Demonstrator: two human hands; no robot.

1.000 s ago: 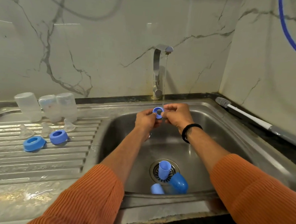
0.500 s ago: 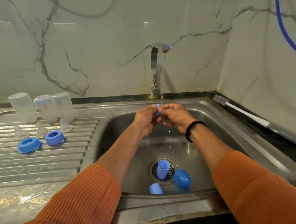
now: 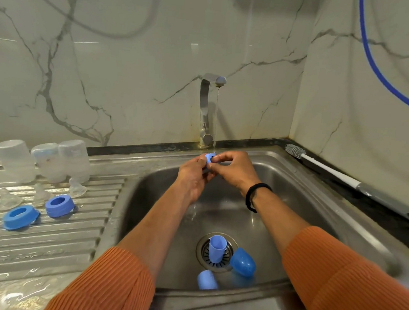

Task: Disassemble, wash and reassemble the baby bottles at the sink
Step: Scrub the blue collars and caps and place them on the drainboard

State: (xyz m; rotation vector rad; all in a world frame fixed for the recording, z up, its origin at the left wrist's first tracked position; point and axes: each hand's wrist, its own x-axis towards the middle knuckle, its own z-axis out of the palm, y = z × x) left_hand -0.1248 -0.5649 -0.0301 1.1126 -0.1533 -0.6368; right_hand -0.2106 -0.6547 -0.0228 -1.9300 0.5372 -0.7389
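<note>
Steel sink (image 3: 304, 183) fills the middle; both hands meet over its far rim, under the thin stream from the tap (image 3: 207, 107). Ribbed draining board (image 3: 52, 237) lies well left of the fingers.

Left hand (image 3: 193, 175) and right hand (image 3: 236, 170) both pinch a small blue ring (image 3: 209, 158), fingers curled close round it. Most of the ring is hidden by the fingertips; only a sliver of blue and a dark hole show, so its shape is hard to make out. Whether the water strikes the ring or falls just behind it cannot be told.

Orange sleeves (image 3: 348, 281) run out of view at the lower edge. Black band (image 3: 253, 195) on the right wrist.

Below the fingers, near the person: one blue cap (image 3: 216, 248) stands open end up on the drain strainer (image 3: 226, 260); a darker blue dome cap (image 3: 243, 262) lies just right of it; a third cap (image 3: 206, 279) is partly cut off by the sink's near wall.

Far left of the fingers: three clear bottles (image 3: 44, 160) stand upside down, touching or nearly so. In front of them three clear teats (image 3: 77, 188), faint against the steel, and two blue collars (image 3: 60, 205) lying flat.

Right of the fingers, a bottle brush (image 3: 328, 170) lies along the dark desk edge. Blue hose (image 3: 378, 74) crosses the wall above.
</note>
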